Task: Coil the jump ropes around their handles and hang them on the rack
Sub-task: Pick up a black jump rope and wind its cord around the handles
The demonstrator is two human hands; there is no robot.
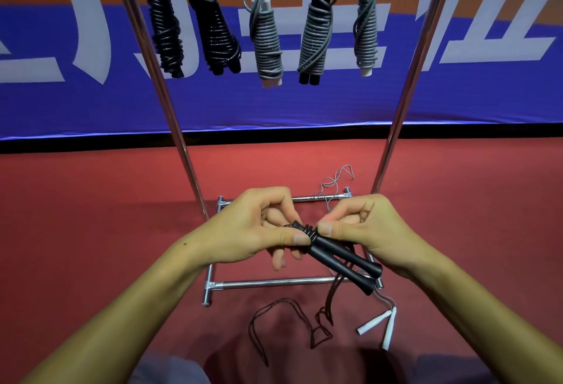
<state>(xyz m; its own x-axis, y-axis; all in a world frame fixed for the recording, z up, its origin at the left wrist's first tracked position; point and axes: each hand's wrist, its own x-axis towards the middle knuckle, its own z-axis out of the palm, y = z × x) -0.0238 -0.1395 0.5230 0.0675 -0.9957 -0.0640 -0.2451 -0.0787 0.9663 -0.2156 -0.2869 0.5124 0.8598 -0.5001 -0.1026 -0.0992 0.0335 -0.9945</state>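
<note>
We see the left hand (259,225) and right hand (365,231) close together, both pinching the black handles (341,258) where few rope turns (307,229) sit.

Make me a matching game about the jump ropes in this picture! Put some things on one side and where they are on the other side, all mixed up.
Things:
1. black handles
2. white handles
3. grey coiled rope with white handles
4. loose dark cord

Places:
A. hanging from the top of the rack
B. lying on the red floor, right of the rack's foot
C. trailing over the floor in loops, near the person
D. held in both hands, left hand and right hand

Pairs: 1-D, 2-B, 3-A, 4-C
</note>
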